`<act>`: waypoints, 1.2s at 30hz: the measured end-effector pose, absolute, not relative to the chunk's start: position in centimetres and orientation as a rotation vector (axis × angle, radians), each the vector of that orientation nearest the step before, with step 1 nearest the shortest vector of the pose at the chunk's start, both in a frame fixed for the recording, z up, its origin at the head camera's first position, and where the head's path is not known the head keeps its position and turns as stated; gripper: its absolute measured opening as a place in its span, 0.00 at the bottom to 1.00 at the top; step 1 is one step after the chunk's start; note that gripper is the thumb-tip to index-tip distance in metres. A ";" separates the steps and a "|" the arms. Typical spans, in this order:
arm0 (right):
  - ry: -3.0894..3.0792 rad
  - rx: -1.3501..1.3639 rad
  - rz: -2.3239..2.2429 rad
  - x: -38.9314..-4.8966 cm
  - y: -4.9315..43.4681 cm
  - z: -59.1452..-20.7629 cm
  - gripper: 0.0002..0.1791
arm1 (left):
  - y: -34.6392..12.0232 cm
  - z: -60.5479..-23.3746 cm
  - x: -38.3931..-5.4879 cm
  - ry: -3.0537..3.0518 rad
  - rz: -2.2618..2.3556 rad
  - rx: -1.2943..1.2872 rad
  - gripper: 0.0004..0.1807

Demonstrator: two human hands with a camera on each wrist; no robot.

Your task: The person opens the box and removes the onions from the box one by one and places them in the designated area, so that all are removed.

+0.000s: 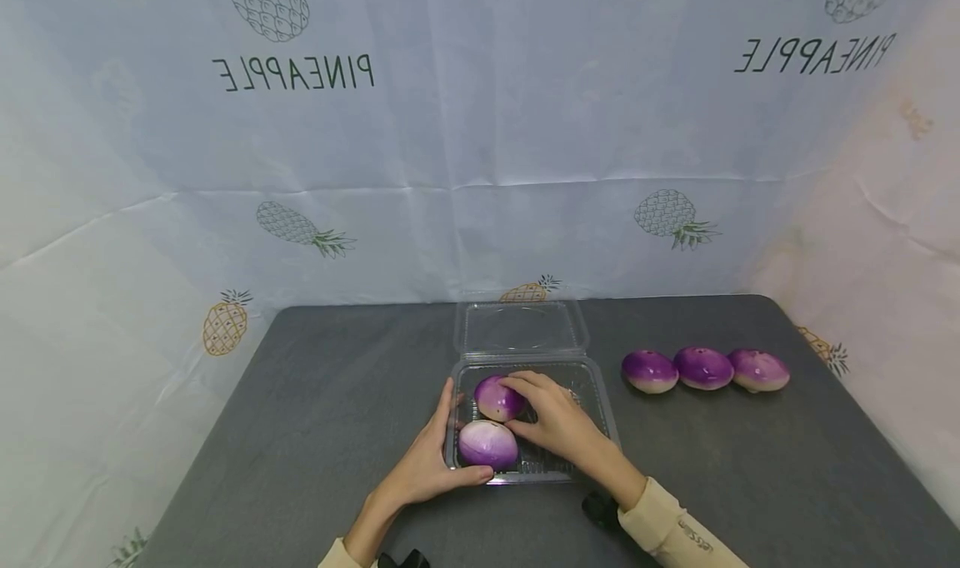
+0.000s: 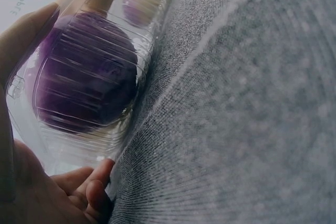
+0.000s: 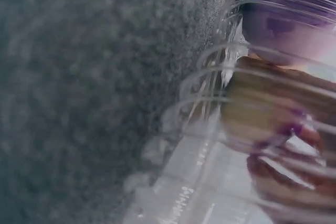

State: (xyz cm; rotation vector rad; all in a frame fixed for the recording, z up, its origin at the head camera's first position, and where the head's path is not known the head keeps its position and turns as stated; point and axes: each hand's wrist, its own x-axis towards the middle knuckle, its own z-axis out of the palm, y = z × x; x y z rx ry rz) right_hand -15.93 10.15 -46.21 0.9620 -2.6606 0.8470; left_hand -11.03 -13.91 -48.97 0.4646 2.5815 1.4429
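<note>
A clear plastic clamshell container [image 1: 600, 385] stands on the dark table with its lid folded back. Inside, along its left side, are two glossy purple-and-white turnips. The front turnip [image 1: 487, 445] sits beside my left hand. My right hand [image 1: 553, 414] grips the rear turnip [image 1: 497, 398], thumb in front and fingers behind. My left hand [image 1: 431, 460] holds the container's front left corner, thumb at the front rim, fingers along the left wall. In the left wrist view, a turnip [image 2: 86, 72] shows through the ribbed wall. The right wrist view shows the right hand [image 3: 294, 182] blurred through the plastic.
Three more purple turnips stand in a row to the right of the container, the middle one [image 1: 703, 368] touching its neighbours. The open lid [image 1: 522, 328] lies toward the back edge. A pineapple-print cloth [image 1: 480, 135] hangs behind the table [image 1: 337, 393].
</note>
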 end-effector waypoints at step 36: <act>-2.603 0.900 1.040 -15.2 11.9 -44.6 0.32 | -14.0 -49.0 -11.0 2.587 1.441 0.486 0.75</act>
